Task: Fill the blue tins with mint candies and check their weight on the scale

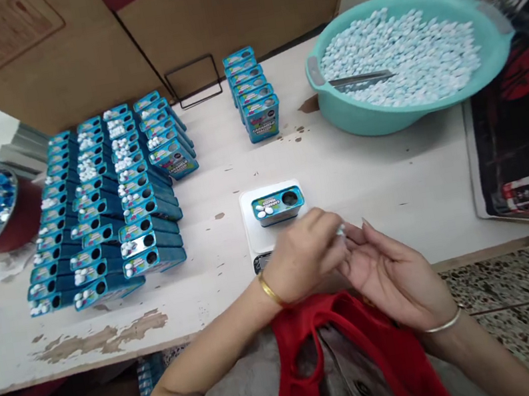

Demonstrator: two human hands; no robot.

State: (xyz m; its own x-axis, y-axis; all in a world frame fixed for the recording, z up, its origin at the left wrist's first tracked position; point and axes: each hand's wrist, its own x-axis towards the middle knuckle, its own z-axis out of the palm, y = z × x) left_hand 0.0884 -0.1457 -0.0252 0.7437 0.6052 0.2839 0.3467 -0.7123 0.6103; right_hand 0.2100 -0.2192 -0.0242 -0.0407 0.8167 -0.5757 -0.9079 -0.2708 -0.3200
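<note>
Blue tin [276,205] sits on the white scale [262,240], upright, opening up top toward its right end, a few pale candies [265,211] lying on the top at the left end. Key relation: tin is just past the left hand [307,255], up and a little left of its knuckles in view; long axis runs side to side, roughly across the person's front, right end a touch higher in frame. Left hand clearly nearer; right hand [393,271] is off to the lower right, further from the tin. Left hand pose: comes in from lower left, back of hand up, fingers bent and bunched, tips aimed right, so away from the tin and at the other palm. Fingertips pinched together, looks like on a small pale piece [340,230]; exact grip too small to tell. It overlaps the scale's near side in view; can't tell whether it touches. Right hand: palm turned up, loosely cupped, fingers half curled toward the left fingertips, the two hands meeting there; can't tell if anything else lies in the palm. Neither hand is on the tin. Around: teal tub [357,116] of candies on the bench [223,252] beyond the right hand, short row of tins [263,117] behind the scale, bigger block of tins [156,261] well off to the left.
</note>
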